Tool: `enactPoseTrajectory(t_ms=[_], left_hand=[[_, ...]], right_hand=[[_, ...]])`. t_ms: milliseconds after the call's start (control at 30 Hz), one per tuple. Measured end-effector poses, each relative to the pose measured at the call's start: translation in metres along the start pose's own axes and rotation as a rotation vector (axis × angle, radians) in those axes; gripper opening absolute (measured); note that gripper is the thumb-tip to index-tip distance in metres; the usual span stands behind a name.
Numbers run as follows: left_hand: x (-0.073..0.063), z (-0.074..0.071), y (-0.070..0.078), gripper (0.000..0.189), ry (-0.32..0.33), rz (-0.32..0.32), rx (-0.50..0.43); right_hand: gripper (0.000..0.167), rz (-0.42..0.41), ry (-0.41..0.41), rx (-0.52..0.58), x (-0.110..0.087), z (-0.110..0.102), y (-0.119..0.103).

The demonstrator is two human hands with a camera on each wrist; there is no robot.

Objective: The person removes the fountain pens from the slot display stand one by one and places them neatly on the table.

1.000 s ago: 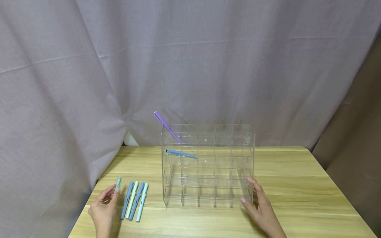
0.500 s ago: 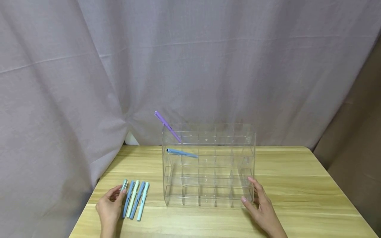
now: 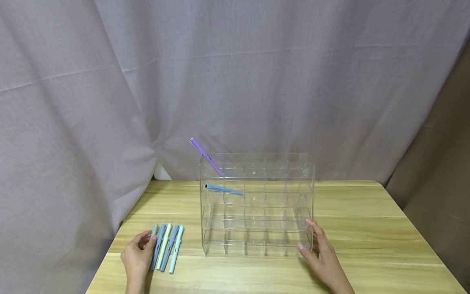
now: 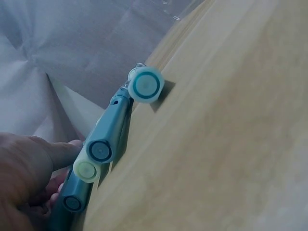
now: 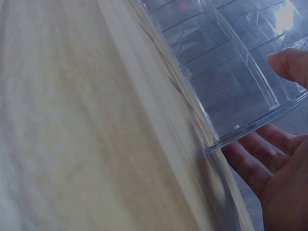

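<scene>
My left hand [image 3: 137, 255] pinches a teal-green pen [image 3: 155, 230] between thumb and fingers, at the left end of a row of pens lying side by side on the table. Beside it lie a blue pen [image 3: 158, 247], a pale green pen [image 3: 164, 247], another blue pen [image 3: 170, 248] and a light aqua pen [image 3: 177, 250]. My right hand [image 3: 323, 257] holds the right side panel of a clear acrylic pen rack [image 3: 253, 247], thumb on the inner side, fingers outside. The held pen's lower part is hidden by the left hand in the head view.
A purple pen [image 3: 207, 157] leans in the rack's top left compartment, its cap sticking out past the side. One tier lower, a blue pen [image 3: 225, 190] lies nearly flat. Behind the wooden table [image 3: 367, 228] hangs a grey curtain [image 3: 257, 81].
My left hand has carried the teal-green pen rightward and down, up against the left end of the row. The right hand stays at the rack's side, and the rack keeps its place.
</scene>
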State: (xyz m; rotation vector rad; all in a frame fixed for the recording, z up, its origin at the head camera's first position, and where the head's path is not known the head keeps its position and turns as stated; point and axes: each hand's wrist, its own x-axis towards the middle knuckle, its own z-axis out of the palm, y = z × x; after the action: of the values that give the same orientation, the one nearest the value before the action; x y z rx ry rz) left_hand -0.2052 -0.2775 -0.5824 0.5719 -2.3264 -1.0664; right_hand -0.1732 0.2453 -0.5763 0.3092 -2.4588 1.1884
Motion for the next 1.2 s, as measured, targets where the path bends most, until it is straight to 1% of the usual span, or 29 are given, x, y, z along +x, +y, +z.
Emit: enactPoseTrajectory(t_ms=[233,333,400,567,667,733,800,867,1000,1033,1100,1200], left_hand=[[-0.001,-0.001,0.003,0.025,-0.003,-0.002,-0.003],[-0.002,-0.001,0.008,0.025,0.011,0.022,-0.034],[-0.003,0.001,0.013,0.024,0.025,0.054,-0.081],[-0.007,0.009,0.031,0.022,0.038,0.152,-0.256],[-0.010,0.012,0.047,0.026,0.022,0.197,-0.354],[-0.014,0.013,0.059,0.028,-0.001,0.217,-0.421],[-0.017,0.016,0.072,0.031,-0.037,0.237,-0.495],[-0.021,0.020,0.086,0.032,-0.088,0.265,-0.573],[-0.028,0.032,0.117,0.035,-0.161,0.364,-0.681],[-0.029,0.034,0.126,0.037,-0.164,0.395,-0.702],[-0.032,0.038,0.141,0.040,-0.157,0.438,-0.738],[-0.035,0.043,0.161,0.045,-0.149,0.462,-0.786]], right_hand=[[0.083,0.004,-0.006,-0.001,0.000,-0.001,-0.001],[0.083,0.002,0.008,-0.015,0.000,0.000,-0.002],[0.084,-0.002,0.021,-0.020,-0.001,0.000,-0.001],[0.084,-0.017,0.041,-0.002,-0.002,0.001,0.001],[0.082,-0.021,0.040,0.007,-0.001,0.001,0.002],[0.082,-0.018,0.035,0.009,-0.001,0.002,0.002],[0.082,-0.011,0.026,0.002,-0.001,0.002,0.002],[0.083,-0.005,0.018,-0.006,-0.002,0.002,0.001],[0.083,0.005,0.010,-0.022,-0.001,0.000,0.000],[0.083,0.004,0.008,-0.017,-0.001,0.000,-0.001],[0.083,0.003,0.004,-0.009,0.000,0.000,-0.001],[0.084,0.003,0.007,-0.011,0.000,0.001,0.000]])
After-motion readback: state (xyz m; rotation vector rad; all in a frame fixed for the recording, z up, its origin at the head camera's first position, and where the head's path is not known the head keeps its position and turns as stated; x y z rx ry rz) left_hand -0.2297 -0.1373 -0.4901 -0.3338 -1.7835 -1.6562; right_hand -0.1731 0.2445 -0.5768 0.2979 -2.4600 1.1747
